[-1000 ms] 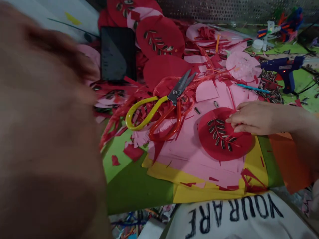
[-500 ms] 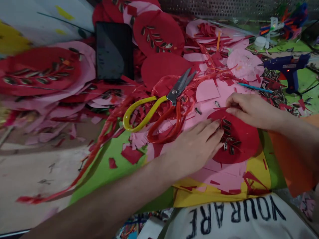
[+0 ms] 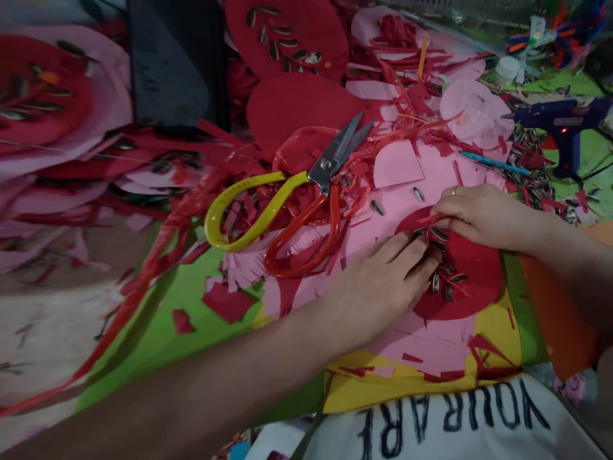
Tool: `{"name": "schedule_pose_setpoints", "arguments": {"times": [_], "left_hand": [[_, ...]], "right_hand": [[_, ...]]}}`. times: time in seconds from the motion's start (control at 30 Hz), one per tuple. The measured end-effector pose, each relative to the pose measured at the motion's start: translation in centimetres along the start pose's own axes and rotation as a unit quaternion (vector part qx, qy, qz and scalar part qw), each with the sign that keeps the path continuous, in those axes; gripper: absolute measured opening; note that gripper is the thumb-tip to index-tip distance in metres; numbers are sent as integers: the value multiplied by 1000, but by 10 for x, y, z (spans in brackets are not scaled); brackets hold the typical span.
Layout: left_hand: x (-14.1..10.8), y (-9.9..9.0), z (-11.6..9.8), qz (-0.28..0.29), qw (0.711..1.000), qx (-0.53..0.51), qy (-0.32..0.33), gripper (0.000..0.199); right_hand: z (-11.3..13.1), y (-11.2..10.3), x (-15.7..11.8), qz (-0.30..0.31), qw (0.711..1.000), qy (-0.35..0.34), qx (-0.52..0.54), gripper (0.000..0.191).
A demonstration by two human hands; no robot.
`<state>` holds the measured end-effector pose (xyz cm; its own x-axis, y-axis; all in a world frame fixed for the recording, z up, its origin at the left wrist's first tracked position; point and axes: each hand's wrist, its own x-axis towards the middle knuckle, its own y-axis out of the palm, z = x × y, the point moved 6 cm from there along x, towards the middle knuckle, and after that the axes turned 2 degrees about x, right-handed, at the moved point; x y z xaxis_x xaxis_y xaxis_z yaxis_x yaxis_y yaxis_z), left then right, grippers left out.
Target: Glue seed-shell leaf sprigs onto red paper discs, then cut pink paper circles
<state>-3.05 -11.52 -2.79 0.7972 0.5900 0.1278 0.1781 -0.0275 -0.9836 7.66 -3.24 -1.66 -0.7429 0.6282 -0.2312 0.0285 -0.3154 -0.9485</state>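
A red paper disc (image 3: 481, 271) lies before me on pink paper, with striped sunflower seeds (image 3: 449, 292) set leaf-like along a thin red stem. My left hand (image 3: 383, 287) rests on the disc's left side, fingers stretched out and touching its surface beside the seeds. At the disc's upper edge, my right hand (image 3: 483, 214) pinches a narrow red paper strip (image 3: 432, 220) between thumb and fingers. Two loose seeds (image 3: 418, 194) lie on the pink paper above the disc. Part of the seed row is hidden under my left fingers.
Scissors (image 3: 325, 167) with yellow and red handles lie partly spread on paper scraps. A blue glue gun (image 3: 567, 124) stands at right near a seed pile (image 3: 531, 182) and a light blue stick (image 3: 495, 164). A dark phone-like slab (image 3: 177, 64) and decorated discs (image 3: 292, 35) are farther back.
The view has shifted, so the scissors and discs at left appear farther left. My right hand stays pinching at the disc's upper edge; my left hand still lies on the disc.
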Motion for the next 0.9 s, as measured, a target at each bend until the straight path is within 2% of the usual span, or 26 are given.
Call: {"name": "schedule_pose_setpoints", "arguments": {"times": [0.27, 0.37, 0.47, 0.57, 0.7, 0.9], "left_hand": [[1, 0, 1, 3, 1000, -25, 4, 37], [1, -2, 1, -33, 999, -21, 0, 34], [-1, -4, 1, -75, 997, -14, -10, 33], [-4, -5, -2, -73, 997, 1, -9, 34], [-8, -11, -6, -77, 996, 29, -17, 32], [-9, -18, -6, -80, 996, 19, -22, 32]], "right_hand": [[5, 6, -1, 4, 996, 20, -88, 28], [0, -1, -4, -1, 994, 68, -86, 25], [-7, -15, -14, -13, 993, 107, -56, 36], [-11, -26, -24, -8, 996, 94, -11, 34], [-14, -23, -28, 36, 998, 58, 9, 25], [-12, -18, -18, -25, 999, -22, 25, 22]]}}
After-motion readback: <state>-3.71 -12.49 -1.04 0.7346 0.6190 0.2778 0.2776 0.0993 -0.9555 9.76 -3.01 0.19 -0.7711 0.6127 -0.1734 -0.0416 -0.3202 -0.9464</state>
